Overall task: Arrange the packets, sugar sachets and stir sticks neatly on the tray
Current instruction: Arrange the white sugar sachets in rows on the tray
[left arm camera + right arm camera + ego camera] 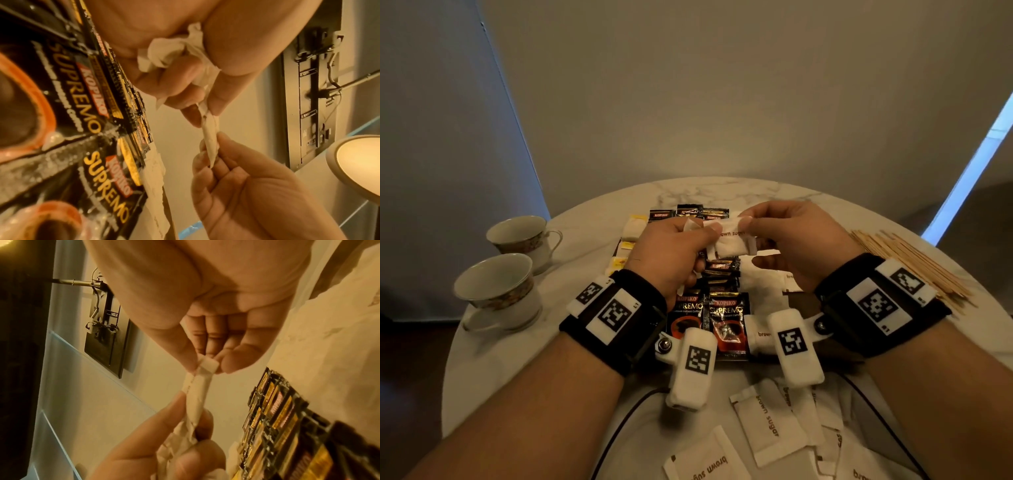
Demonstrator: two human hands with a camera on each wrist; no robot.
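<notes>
Left hand (671,253): white paper brown-sugar sachets (731,244) are clutched in curled fingers (185,91).
Right hand (796,236): the top sachet's end is pinched.
Sachets: held above the black coffee packets (726,318).
Wooden stir sticks (914,267): heaped on the marble worktop (592,346), right.

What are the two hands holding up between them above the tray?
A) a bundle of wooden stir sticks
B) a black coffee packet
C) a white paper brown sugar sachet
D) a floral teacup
C: the left hand and right hand each pinch an end of a white paper sachet printed "brown sugar", while the wooden stir sticks, black coffee packets and floral teacups lie untouched on the marble table.
</notes>
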